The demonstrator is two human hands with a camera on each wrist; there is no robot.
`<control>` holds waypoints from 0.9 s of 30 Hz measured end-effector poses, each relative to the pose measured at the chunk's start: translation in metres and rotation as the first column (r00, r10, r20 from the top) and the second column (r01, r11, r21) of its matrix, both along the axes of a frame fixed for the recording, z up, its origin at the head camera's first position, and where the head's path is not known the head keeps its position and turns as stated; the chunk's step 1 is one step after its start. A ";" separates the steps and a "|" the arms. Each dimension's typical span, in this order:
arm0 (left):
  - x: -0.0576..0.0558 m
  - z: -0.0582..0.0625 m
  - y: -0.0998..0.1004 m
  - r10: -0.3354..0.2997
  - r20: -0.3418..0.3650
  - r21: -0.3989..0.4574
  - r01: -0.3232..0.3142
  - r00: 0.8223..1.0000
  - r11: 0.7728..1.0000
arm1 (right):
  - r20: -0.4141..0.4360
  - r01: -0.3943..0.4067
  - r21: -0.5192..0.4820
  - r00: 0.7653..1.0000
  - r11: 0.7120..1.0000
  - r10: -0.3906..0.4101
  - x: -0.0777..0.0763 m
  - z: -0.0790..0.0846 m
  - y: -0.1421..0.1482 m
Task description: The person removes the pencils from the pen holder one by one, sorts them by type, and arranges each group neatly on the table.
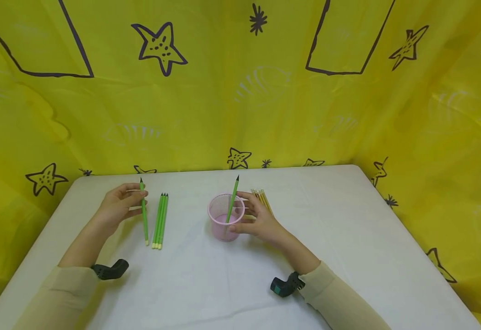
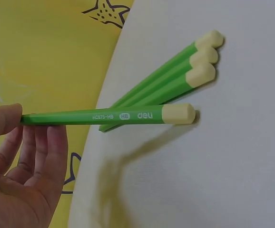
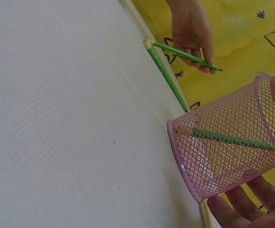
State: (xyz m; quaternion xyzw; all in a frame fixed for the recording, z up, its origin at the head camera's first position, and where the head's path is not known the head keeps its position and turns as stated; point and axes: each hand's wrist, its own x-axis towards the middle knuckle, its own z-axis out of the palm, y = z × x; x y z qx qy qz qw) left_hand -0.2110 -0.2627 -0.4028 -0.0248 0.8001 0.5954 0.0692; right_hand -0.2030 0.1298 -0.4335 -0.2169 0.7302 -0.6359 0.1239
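Observation:
My left hand (image 1: 118,205) pinches a green pencil (image 2: 132,116) between thumb and fingers, its dark tip up and its cream end down near the table. Just to the right of it, three more green pencils (image 1: 160,222) lie side by side on the cloth. My right hand (image 1: 261,219) grips a pink mesh pencil cup (image 1: 225,233) from its right side, thumb in front and fingers behind. Inside the cup leans one green pencil (image 3: 237,139), tip upward. In the right wrist view the left hand (image 3: 192,35) appears beyond the cup with its pencil.
Several yellow pencils (image 1: 262,197) lie behind the right hand, partly hidden by it. A white cloth covers the table (image 1: 207,284). Yellow patterned sheeting (image 1: 207,105) hangs along the table's back and sides.

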 end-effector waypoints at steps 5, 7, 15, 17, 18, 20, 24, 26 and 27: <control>-0.002 -0.005 0.003 0.004 0.038 -0.043 -0.002 0.999 0.999 | 0.004 0.001 0.005 1.000 1.000 -0.001 0.000 0.000 0.000; -0.003 -0.006 0.003 0.007 0.050 -0.053 -0.004 0.999 0.999 | 0.002 -0.002 0.004 1.000 1.000 0.002 0.000 0.000 -0.001; -0.007 -0.009 0.006 0.005 0.115 -0.077 0.004 0.993 0.997 | 0.009 0.002 0.005 1.000 1.000 -0.002 0.000 0.001 -0.001; -0.008 -0.010 0.006 0.005 0.130 -0.081 0.005 0.991 0.997 | 0.011 0.002 0.008 1.000 1.000 -0.002 0.000 0.001 -0.001; -0.008 -0.010 0.005 0.007 0.136 -0.086 0.005 0.991 0.996 | 0.013 0.002 0.009 1.000 1.000 -0.002 0.000 0.001 -0.001; -0.009 -0.011 0.006 0.012 0.150 -0.103 0.003 0.989 0.995 | 0.015 0.003 0.009 1.000 1.000 -0.003 0.000 0.001 -0.001; -0.011 -0.013 0.008 0.027 0.162 -0.162 -0.001 0.986 0.987 | 0.016 0.005 0.008 1.000 1.000 -0.005 0.000 0.001 -0.001; -0.012 -0.015 0.009 0.032 0.168 -0.186 0.000 0.985 0.983 | 0.016 0.006 0.009 1.000 1.000 -0.006 0.000 0.002 -0.001; -0.012 -0.015 0.010 0.035 0.174 -0.195 0.000 0.984 0.981 | 0.015 0.005 0.008 1.000 1.000 -0.005 0.000 0.002 -0.001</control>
